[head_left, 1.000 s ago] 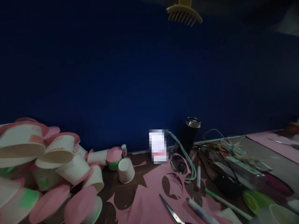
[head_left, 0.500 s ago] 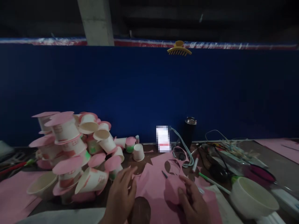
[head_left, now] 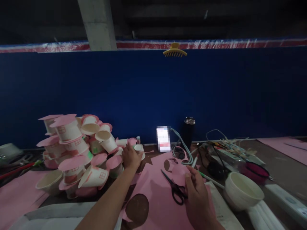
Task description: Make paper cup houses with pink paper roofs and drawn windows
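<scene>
My left hand reaches to the back of the table, its fingers closed around the side of a small white paper cup. The cup's opening shows, and the hand partly hides it. My right hand pinches a pink paper disc between thumb and fingers. Just left of that hand, black-handled scissors lie on a pink paper sheet with round holes cut in it. Left of my left hand rises a pile of paper cups with pink discs stuck on them and drawn windows.
A lit phone stands upright at the back beside a dark flask. On the right are a cream bowl, cables and a magenta mesh item. A blue partition with a yellow claw clip closes off the back.
My left hand has moved forward from the near paper to the small cup, which has turned from mouth-down to show its opening. My right hand keeps the pink disc; more of the scissors shows.
</scene>
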`<state>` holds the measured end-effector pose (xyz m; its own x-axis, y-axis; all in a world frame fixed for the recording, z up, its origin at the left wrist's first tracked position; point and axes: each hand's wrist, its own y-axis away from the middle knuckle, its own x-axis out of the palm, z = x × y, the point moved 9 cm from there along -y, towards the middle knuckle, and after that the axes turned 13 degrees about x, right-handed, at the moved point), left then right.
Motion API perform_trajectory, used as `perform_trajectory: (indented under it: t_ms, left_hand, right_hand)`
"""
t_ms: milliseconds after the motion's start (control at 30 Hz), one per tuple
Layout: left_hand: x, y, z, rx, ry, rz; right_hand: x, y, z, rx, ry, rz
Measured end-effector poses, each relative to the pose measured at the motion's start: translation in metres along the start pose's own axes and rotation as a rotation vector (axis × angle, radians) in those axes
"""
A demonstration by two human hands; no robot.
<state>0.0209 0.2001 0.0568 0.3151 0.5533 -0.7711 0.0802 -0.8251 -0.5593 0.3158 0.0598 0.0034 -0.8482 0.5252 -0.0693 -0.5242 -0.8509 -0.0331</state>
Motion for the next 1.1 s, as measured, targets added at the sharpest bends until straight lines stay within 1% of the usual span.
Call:
perform_trajectory:
  t_ms: [100, 233, 333, 433, 533, 600, 667, 700, 733, 767, 800, 900, 933, 1000, 1033, 1100]
  left_hand:
    - [0.009, 0.000, 0.003, 0.019, -0.006, -0.002]
    - [0.017, -0.002, 0.006, 0.015, 0.004, -0.011]
    - [0.020, -0.002, 0.006, 0.001, 0.026, -0.006]
    - [0.017, -0.002, 0.002, -0.003, 0.054, 0.006]
    - [0.003, 0.005, -0.005, -0.003, 0.089, 0.018]
    - [-0.010, 0.017, -0.012, 0.023, 0.138, 0.038]
    - [-0.025, 0.036, -0.022, 0.094, 0.223, 0.075]
    - [-0.028, 0.049, -0.027, 0.119, 0.359, 0.119]
    - [-0.030, 0.062, -0.029, 0.115, 0.483, 0.154]
    - [-0.031, 0.075, -0.030, 0.109, 0.576, 0.194]
    - [-0.030, 0.088, -0.030, 0.092, 0.622, 0.245]
    - [-0.021, 0.120, -0.023, 0.023, 0.611, 0.324]
    - [-0.017, 0.127, -0.022, 0.036, 0.589, 0.328]
    - [-0.013, 0.135, -0.021, 0.088, 0.520, 0.281]
    - [-0.014, 0.137, -0.022, 0.139, 0.475, 0.229]
    - [-0.021, 0.138, -0.025, 0.284, 0.382, 0.099]
  right_hand:
    - [0.007, 0.000, -0.005, 0.056, 0.010, 0.052]
    - [0.012, 0.003, 0.003, -0.010, 0.069, 0.066]
    - [0.014, 0.003, 0.006, -0.014, 0.074, 0.087]
    - [0.016, 0.004, 0.010, -0.020, 0.085, 0.108]
    - [0.019, 0.004, 0.011, -0.064, 0.190, 0.119]
    - [0.023, 0.003, 0.010, -0.109, 0.276, 0.124]
    - [0.027, 0.001, 0.008, -0.149, 0.329, 0.142]
    - [0.029, 0.000, 0.006, -0.163, 0.343, 0.155]
    - [0.031, -0.001, 0.005, -0.174, 0.354, 0.165]
    - [0.032, -0.001, 0.005, -0.185, 0.368, 0.168]
    - [0.032, -0.002, 0.005, -0.198, 0.384, 0.167]
    - [0.031, 0.000, 0.006, -0.231, 0.427, 0.151]
    - [0.031, 0.001, 0.007, -0.242, 0.440, 0.145]
    - [0.029, 0.003, 0.008, -0.260, 0.460, 0.126]
    - [0.028, 0.004, 0.009, -0.268, 0.469, 0.110]
    - [0.025, 0.005, 0.010, -0.284, 0.482, 0.066]
